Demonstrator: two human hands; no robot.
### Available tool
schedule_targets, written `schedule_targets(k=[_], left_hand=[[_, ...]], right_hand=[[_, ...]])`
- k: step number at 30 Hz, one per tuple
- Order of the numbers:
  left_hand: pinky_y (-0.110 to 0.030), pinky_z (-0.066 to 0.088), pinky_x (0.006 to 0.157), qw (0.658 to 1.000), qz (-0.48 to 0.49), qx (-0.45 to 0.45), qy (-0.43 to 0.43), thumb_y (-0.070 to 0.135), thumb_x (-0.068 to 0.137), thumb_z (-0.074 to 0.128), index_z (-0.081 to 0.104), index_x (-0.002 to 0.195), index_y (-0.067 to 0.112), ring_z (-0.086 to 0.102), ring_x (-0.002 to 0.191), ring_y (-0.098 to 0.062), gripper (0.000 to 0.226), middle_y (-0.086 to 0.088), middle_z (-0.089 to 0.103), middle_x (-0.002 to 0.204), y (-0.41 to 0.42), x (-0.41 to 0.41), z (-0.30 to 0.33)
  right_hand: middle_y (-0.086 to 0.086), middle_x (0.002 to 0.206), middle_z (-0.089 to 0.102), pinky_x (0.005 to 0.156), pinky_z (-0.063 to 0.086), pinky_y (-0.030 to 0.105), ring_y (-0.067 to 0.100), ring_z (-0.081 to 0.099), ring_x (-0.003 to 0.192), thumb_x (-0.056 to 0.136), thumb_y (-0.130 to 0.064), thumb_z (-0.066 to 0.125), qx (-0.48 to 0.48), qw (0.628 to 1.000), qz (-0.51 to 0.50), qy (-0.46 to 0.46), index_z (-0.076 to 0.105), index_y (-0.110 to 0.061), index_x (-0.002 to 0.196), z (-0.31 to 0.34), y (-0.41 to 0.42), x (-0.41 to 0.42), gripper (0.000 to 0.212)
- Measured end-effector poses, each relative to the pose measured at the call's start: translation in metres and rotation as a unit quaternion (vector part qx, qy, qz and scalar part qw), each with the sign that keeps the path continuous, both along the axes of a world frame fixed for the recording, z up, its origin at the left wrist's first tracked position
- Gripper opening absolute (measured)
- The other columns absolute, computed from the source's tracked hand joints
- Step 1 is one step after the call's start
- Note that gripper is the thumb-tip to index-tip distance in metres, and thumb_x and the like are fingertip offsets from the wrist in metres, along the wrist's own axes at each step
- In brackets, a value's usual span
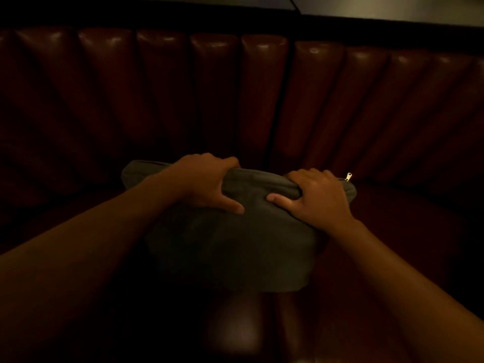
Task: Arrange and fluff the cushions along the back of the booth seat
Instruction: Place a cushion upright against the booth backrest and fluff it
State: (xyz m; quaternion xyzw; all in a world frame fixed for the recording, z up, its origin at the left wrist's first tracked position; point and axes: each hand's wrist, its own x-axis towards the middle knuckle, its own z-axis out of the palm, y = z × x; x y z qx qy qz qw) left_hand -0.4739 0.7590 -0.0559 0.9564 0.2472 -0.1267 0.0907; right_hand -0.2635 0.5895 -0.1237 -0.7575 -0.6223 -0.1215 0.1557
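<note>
Dim light, reddish-brown padded booth. Backrest [214, 82] rises beyond both hands in vertical rolls, each with a small highlight near its top. A dark seam splits it just beyond the right hand. Lower part of the backrest sinks into shadow; where it meets the seat [408, 218] is hard to make out. A pale strip of wall or ledge [392, 6] shows above the backrest, far beyond the right hand; too dim to say which.

One cushion [235, 242], grey-green fabric, stands on the seat between and below the hands. Its near lower edge fades into darkness. Whether it touches the backrest cannot be told. One small metal zipper pull [348, 176] glints at its top corner, just beyond the right hand.

Two hands, bare forearms coming in from the near corners. Left hand [207, 183] grips the cushion's top edge, fingers curled over the far side and hidden, thumb pressed on the near face. Right hand [314, 197] grips the same edge likewise, thumb pointing toward the left hand. Fabric bunches between them.

A blurred pale sheen lies on the seat below the cushion.
</note>
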Motion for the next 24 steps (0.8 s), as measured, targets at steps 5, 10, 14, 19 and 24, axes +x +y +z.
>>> schedule_targets(k=[5, 10, 14, 19, 24], left_hand=[[-0.036, 0.046, 0.092, 0.996, -0.072, 0.048, -0.028, 0.079, 0.067, 0.069, 0.034, 0.147, 0.034, 0.056, 0.118, -0.018, 0.098, 0.005, 0.057, 0.138, -0.025, 0.045, -0.015], [-0.032, 0.044, 0.087, 0.998, -0.030, 0.031, 0.055, 0.082, 0.061, 0.070, 0.040, 0.141, 0.042, 0.060, 0.114, -0.015, 0.094, 0.012, 0.062, 0.129, 0.008, 0.000, -0.008], [-0.034, 0.051, 0.089, 0.996, 0.043, 0.014, 0.076, 0.099, 0.039, 0.054, 0.047, 0.121, 0.053, 0.062, 0.105, -0.008, 0.094, 0.020, 0.065, 0.114, 0.052, -0.076, -0.006], [-0.032, 0.053, 0.083, 0.992, 0.123, -0.041, 0.006, 0.066, 0.061, 0.082, 0.050, 0.113, 0.045, 0.061, 0.093, -0.005, 0.065, 0.018, 0.061, 0.101, 0.064, -0.106, -0.016], [-0.021, 0.039, 0.069, 0.992, 0.124, 0.008, -0.014, 0.074, 0.068, 0.070, 0.042, 0.081, 0.044, 0.048, 0.069, 0.007, 0.042, 0.017, 0.052, 0.081, 0.057, -0.124, -0.041]], right_hand=[[-0.002, 0.118, 0.069, 0.089, 0.045, 0.040, 0.021, 0.065, 0.104, 0.078, -0.093, 0.026, -0.090, 0.996, 0.026, -0.014, 0.054, -0.031, 0.137, 0.007, 0.015, -0.011, 0.090], [-0.008, 0.101, 0.067, 0.087, 0.045, 0.038, 0.016, 0.064, 0.094, 0.070, -0.099, 0.034, -0.151, 0.988, 0.016, 0.017, 0.058, -0.037, 0.110, 0.016, 0.007, 0.012, 0.077], [-0.015, 0.080, 0.063, 0.066, 0.047, 0.032, 0.009, 0.062, 0.077, 0.058, -0.100, 0.041, -0.160, 0.985, -0.028, 0.061, 0.055, -0.035, 0.082, 0.027, -0.012, 0.059, 0.071], [-0.013, 0.067, 0.057, 0.057, 0.045, 0.031, 0.003, 0.055, 0.063, 0.068, -0.089, 0.047, -0.099, 0.990, -0.001, 0.105, 0.048, -0.034, 0.069, 0.013, -0.024, 0.065, 0.054], [-0.017, 0.059, 0.051, 0.053, 0.041, 0.029, -0.002, 0.050, 0.055, 0.079, -0.090, 0.042, -0.007, 0.989, 0.018, 0.146, 0.052, -0.029, 0.067, -0.014, -0.035, 0.059, 0.062]])
